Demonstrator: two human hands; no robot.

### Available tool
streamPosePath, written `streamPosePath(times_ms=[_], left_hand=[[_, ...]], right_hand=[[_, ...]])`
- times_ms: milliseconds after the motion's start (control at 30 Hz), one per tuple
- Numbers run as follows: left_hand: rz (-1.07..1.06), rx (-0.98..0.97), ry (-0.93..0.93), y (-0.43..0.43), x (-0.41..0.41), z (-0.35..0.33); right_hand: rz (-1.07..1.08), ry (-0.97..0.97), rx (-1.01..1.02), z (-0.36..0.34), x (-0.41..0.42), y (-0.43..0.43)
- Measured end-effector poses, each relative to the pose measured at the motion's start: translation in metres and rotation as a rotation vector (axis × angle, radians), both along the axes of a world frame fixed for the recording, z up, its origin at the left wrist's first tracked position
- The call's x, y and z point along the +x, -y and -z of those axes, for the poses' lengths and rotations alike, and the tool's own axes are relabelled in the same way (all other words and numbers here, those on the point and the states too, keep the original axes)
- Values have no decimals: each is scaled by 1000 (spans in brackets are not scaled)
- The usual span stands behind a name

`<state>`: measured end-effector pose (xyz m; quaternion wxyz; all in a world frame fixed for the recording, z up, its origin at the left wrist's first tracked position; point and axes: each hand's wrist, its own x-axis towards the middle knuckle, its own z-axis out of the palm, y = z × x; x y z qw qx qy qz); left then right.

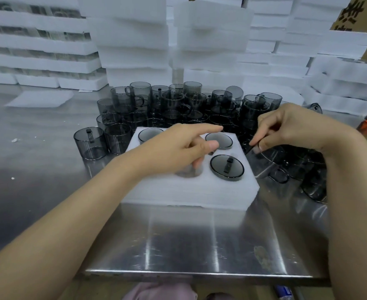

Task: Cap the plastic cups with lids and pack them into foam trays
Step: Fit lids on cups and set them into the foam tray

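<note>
White foam tray (191, 191) with four round pockets sits on a steel tabletop (178, 245) amid smoky grey plastic cups. The left hand (178, 148) reaches in from the lower left over the near-left pocket, index finger stretched forward, thumb and remaining fingers curled down around a grey cup (186, 173) seated there, too blurred to show whether it is capped. The right hand (290, 126) arches in from the right with the wrist bent, its fingers (262, 146) pressed together against the thumb to pinch a dark lid (247, 146) by its handle, just beside the tray's right edge. A lidded cup (226, 167) fills the near-right pocket, and two open cups (218, 140) occupy the far pockets. Loose cups (178, 100) crowd the tabletop behind and to the right, some lying on their sides, in front of tall foam stacks (135, 40).
</note>
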<state>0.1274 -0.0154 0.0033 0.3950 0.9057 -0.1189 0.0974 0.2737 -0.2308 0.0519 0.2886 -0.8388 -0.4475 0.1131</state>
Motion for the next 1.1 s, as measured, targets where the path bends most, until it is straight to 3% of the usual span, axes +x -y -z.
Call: streamPosePath(times_ms=[100, 267, 367, 600, 867, 1100], left_hand=[[-72, 12, 85, 2, 0, -3], [-178, -122, 155, 0, 0, -10], [-166, -190, 158, 0, -1, -14], [31, -257, -62, -11, -3, -14], [89, 2, -138, -27, -13, -23], [118, -136, -212, -37, -20, -28]], right_hand=[[-17, 0, 153, 0, -2, 2], [-45, 0, 582, -5, -6, 2], [-104, 20, 712, -1, -14, -18], [-247, 73, 742, 23, -48, -64], [-131, 106, 596, 31, -55, -75], [-130, -4, 451, 31, -53, -73]])
